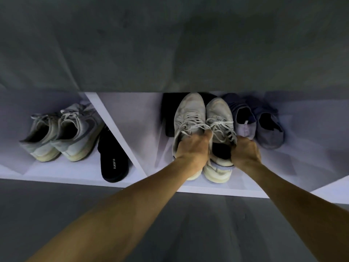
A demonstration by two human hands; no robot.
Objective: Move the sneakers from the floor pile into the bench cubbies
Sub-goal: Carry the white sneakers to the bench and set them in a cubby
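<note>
- Dim room, grey soft surface fills the top half; grey floor (56, 214) at 6 o'clock.
- White boxy bench cubbies (117, 182) run across the middle; a slanted white divider panel (115, 133) splits left bay from right bay.
- Left bay, 9 o'clock: pair of grey mesh lace-up sneakers with yellowed thick soles (62, 133), toes pointing inward, side by side and touching.
- Just beside them toward the divider: black flat slipper with white lettering on the insole (113, 161), lying on the shelf.
- Right bay, centre: pair of worn white lace-up sneakers with cream soles (204, 118), toes in, heels at the front edge, pressed together.
- Behind their left side: dark rectangular object (168, 114), too dim to identify.
- At 3 o'clock of the white pair: pair of blue-grey soft slip-on shoes (258, 121), collars slumped.
- Left hand (192, 150) fisted around the heel collar of the left white sneaker, fingers hooked inside the opening.
- Right hand (245, 152) clenched on the heel collar of the right white sneaker.
- Both bare forearms extended straight from 6 o'clock, knuckles up.
</note>
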